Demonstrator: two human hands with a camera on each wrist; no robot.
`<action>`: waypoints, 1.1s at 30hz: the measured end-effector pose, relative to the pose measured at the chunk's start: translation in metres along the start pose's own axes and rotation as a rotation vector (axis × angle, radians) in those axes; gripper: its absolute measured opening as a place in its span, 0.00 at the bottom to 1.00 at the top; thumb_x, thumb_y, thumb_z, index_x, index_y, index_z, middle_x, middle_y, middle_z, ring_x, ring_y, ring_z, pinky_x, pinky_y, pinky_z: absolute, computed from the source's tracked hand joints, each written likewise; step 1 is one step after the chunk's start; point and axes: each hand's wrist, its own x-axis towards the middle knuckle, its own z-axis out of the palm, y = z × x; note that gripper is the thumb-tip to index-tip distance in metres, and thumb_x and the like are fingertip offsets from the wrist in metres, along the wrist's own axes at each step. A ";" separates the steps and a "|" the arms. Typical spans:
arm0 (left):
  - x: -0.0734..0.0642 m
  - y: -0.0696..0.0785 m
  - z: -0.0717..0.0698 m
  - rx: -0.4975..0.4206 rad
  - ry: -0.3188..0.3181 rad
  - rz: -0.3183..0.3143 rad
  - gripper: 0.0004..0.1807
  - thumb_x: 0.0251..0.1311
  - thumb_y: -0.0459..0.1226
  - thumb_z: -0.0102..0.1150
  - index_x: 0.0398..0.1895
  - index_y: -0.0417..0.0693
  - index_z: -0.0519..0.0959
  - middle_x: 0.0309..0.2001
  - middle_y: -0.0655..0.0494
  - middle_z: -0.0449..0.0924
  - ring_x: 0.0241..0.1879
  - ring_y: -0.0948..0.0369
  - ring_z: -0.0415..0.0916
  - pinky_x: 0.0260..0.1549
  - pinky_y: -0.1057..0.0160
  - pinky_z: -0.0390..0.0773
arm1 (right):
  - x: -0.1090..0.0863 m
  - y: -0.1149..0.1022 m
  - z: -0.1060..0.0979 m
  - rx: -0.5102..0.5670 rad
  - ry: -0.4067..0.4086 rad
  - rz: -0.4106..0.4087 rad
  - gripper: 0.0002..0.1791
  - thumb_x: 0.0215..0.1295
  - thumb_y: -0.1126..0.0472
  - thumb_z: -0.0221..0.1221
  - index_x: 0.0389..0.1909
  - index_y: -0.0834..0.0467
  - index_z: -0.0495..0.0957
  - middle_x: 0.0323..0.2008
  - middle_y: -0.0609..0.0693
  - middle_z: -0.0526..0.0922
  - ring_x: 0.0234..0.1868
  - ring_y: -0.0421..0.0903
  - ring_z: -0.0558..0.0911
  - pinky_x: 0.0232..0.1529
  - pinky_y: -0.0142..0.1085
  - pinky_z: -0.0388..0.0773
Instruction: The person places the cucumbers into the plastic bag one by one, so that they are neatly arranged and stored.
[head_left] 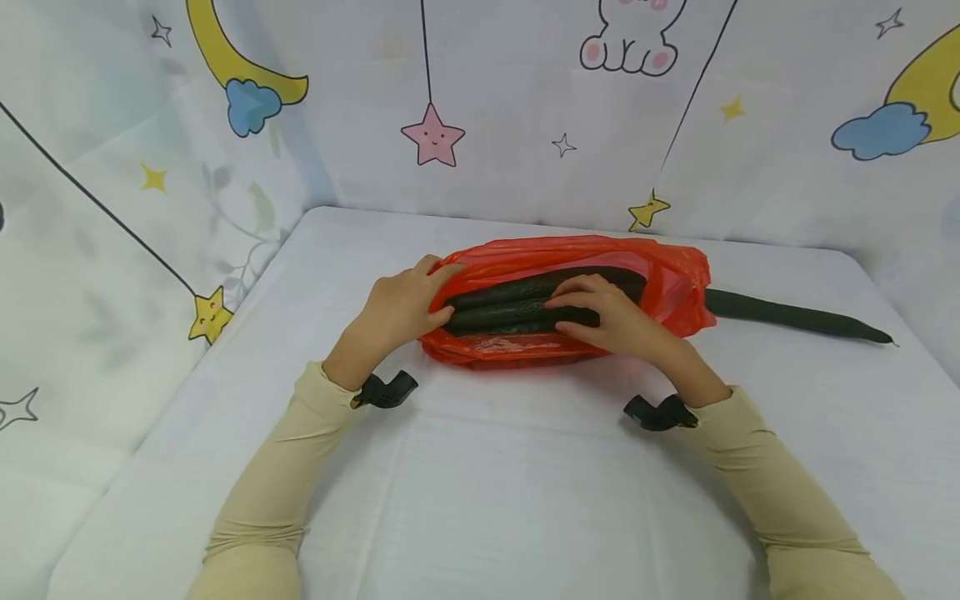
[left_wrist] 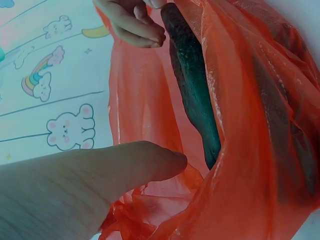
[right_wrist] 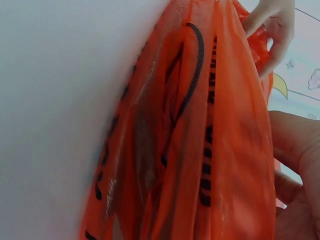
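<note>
A red plastic bag (head_left: 510, 354) lies on its side across the table, its mouth spread toward me. Inside are at least two long dark green cucumbers (head_left: 498, 315), lying side by side. My left hand (head_left: 397, 308) is at the bag's left end, thumb and fingers spread about its rim, the thumb near the cucumber tips. With bent fingers, my right hand (head_left: 611, 317) reaches over the bag's front edge and holds the front cucumber. The left wrist view shows the left thumb (left_wrist: 150, 160) straight. Red plastic hides much of the right fingers in the right wrist view.
Another long cucumber (head_left: 798, 315) sticks out past the bag's right end; its near part is hidden behind the plastic. A white cloth (head_left: 510, 483) covers the table. Behind stands a patterned curtain (head_left: 510, 167). Black camera mounts (head_left: 386, 390) sit at both wrists.
</note>
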 end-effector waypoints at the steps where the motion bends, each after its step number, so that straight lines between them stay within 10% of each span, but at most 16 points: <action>1: 0.000 0.000 0.000 0.001 0.003 0.001 0.32 0.62 0.43 0.62 0.70 0.52 0.67 0.59 0.43 0.72 0.31 0.52 0.78 0.20 0.60 0.76 | -0.001 -0.001 -0.002 -0.001 0.005 -0.002 0.17 0.58 0.67 0.67 0.50 0.63 0.82 0.51 0.58 0.77 0.56 0.56 0.71 0.54 0.55 0.72; 13: -0.001 0.001 -0.001 0.010 0.021 0.009 0.33 0.61 0.44 0.63 0.70 0.51 0.67 0.60 0.43 0.72 0.31 0.52 0.78 0.19 0.60 0.76 | -0.015 -0.019 -0.019 0.019 -0.014 0.054 0.19 0.61 0.66 0.65 0.53 0.63 0.76 0.52 0.53 0.77 0.59 0.52 0.70 0.58 0.55 0.70; 23: 0.000 0.001 0.000 0.026 0.017 0.017 0.33 0.61 0.44 0.63 0.69 0.50 0.68 0.59 0.43 0.72 0.33 0.51 0.80 0.22 0.59 0.79 | -0.026 -0.037 -0.034 0.053 0.120 -0.139 0.25 0.49 0.76 0.69 0.50 0.59 0.77 0.50 0.50 0.79 0.54 0.44 0.74 0.57 0.23 0.66; 33: 0.000 0.001 0.000 0.018 0.004 0.010 0.32 0.62 0.44 0.62 0.70 0.51 0.67 0.60 0.43 0.72 0.34 0.51 0.80 0.23 0.58 0.79 | -0.033 -0.040 -0.052 0.051 0.221 -0.212 0.20 0.59 0.62 0.68 0.51 0.62 0.78 0.49 0.52 0.80 0.51 0.39 0.75 0.53 0.24 0.69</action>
